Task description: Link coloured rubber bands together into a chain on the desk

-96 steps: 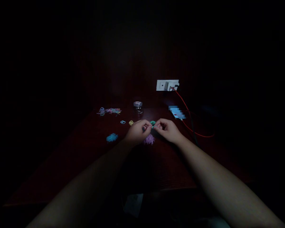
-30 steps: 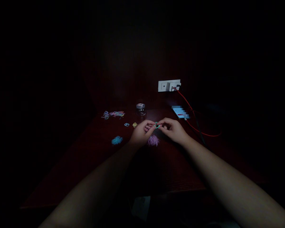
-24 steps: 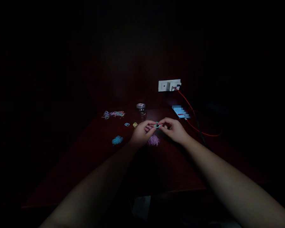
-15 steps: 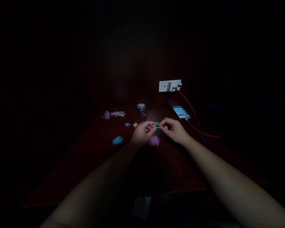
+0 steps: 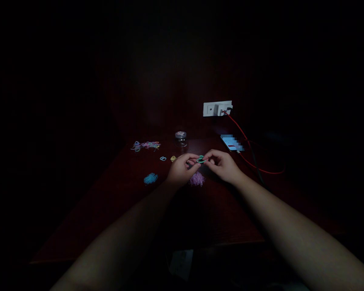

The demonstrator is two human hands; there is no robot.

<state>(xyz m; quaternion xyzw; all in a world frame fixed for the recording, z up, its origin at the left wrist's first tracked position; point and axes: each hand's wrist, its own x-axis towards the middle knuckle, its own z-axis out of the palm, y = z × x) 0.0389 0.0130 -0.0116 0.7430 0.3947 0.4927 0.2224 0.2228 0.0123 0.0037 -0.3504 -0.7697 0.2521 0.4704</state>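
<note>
Over the middle of the table, my left hand (image 5: 182, 169) and my right hand (image 5: 221, 165) both pinch a small green elastic band (image 5: 201, 161), one at each side of its loop. Just below my hands lies a pile of purple elastic bands (image 5: 197, 179). To the left of my left hand rests a pile of blue elastic bands (image 5: 151, 178). Beyond that hand are a few yellow bands (image 5: 173, 159), partly hidden by it, and a couple of light blue bands (image 5: 163, 159). A mixed-colour heap of bands (image 5: 146, 146) sits farther back at the left.
A clear round jar with a lid (image 5: 180, 136) stands at the back of the dark red table (image 5: 109, 218). At the right lies a phone (image 5: 231, 142), joined by a red cable (image 5: 238, 126) to a charger in the wall socket (image 5: 210, 109). The surroundings are very dark.
Almost nothing differs. Both hands keep their hold on the green band, whose loop has shifted slightly between the fingers.
</note>
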